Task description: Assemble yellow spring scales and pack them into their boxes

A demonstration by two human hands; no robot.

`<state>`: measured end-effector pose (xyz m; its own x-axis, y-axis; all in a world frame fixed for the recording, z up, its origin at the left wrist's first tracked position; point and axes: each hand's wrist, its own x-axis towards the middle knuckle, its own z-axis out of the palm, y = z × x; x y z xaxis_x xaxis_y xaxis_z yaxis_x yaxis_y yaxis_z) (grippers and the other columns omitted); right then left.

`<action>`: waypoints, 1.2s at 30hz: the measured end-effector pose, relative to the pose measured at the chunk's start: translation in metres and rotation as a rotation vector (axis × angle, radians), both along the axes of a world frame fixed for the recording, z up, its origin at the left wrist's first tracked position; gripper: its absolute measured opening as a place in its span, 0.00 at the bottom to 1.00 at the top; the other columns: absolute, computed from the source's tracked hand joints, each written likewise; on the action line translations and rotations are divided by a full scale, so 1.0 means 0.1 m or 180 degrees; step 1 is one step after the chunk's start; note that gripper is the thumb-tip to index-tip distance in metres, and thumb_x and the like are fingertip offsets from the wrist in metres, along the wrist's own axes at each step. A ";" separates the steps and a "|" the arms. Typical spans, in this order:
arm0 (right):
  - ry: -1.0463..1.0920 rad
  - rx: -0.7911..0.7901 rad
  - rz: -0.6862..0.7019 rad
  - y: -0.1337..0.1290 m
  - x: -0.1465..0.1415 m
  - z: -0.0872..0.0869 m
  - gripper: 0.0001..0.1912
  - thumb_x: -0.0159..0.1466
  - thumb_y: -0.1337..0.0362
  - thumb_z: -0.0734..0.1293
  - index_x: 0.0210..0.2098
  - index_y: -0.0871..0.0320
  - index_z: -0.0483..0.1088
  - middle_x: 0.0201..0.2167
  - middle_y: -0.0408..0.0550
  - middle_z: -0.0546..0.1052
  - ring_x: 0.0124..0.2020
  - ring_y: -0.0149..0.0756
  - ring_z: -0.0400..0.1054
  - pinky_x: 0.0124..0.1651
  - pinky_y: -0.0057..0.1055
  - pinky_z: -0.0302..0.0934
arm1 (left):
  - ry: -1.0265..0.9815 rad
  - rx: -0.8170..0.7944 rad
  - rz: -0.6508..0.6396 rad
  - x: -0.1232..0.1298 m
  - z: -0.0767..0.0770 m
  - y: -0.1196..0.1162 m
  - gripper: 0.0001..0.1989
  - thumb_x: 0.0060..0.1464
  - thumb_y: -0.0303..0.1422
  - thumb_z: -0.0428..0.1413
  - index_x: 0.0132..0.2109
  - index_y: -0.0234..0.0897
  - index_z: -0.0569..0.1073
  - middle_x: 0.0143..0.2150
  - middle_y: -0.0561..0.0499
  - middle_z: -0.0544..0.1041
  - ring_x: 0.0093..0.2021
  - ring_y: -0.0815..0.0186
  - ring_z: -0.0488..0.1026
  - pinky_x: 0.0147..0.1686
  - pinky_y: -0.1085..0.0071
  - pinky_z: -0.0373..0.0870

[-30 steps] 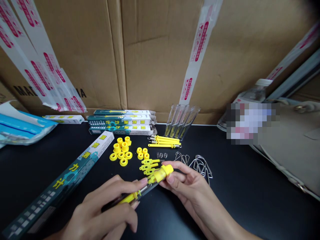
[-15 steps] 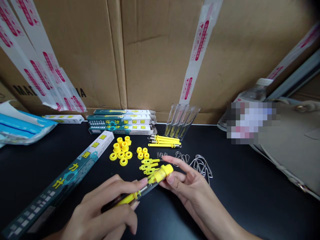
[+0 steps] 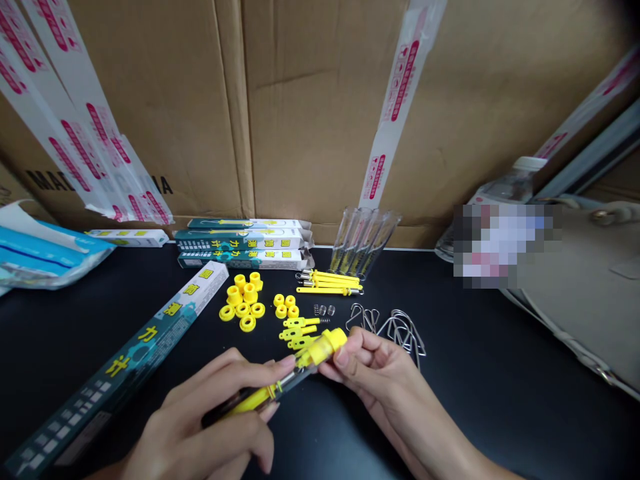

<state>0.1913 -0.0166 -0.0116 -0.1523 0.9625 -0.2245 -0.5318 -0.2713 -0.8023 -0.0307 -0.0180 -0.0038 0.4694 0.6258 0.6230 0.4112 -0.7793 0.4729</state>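
The yellow-capped tube [image 3: 270, 395] lies slanted from near left to far right above the table [image 3: 500, 347], its long body closed in the left hand [image 3: 200, 420], while the right hand [image 3: 380, 380] pinches the far yellow cap [image 3: 323, 347].

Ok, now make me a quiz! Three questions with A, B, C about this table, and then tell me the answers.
1. Where are the wire hooks?
A. Inside the bottle
B. To the right of the springs
C. On the cardboard wall

2. How many boxes sit together at the back?
A. One
B. Two
C. Three

3. What is happening to the rod?
A. It lies on the table
B. Both hands hold it
C. It stands in a box

Answers:
1. B, the hooks lie just past the springs.
2. C, three long boxes show there.
3. B, the left hand grips the rod and the right hand pinches its yellow cap.
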 end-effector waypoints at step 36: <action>-0.0153 0.0154 -0.0038 0.00 -0.01 -0.06 0.09 0.59 0.62 0.78 0.32 0.57 0.75 0.35 0.43 0.82 0.39 0.29 0.75 0.51 0.26 0.66 | -0.0101 -0.0037 -0.0023 -0.02 -0.14 0.04 0.20 0.59 0.15 0.51 0.24 0.41 0.73 0.54 0.55 0.79 0.45 0.70 0.76 0.50 0.76 0.73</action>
<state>0.1899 -0.0162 -0.0173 -0.1309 0.9741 -0.1845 -0.4953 -0.2254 -0.8389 -0.0332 -0.0139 -0.0182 0.4540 0.6298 0.6303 0.3903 -0.7765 0.4948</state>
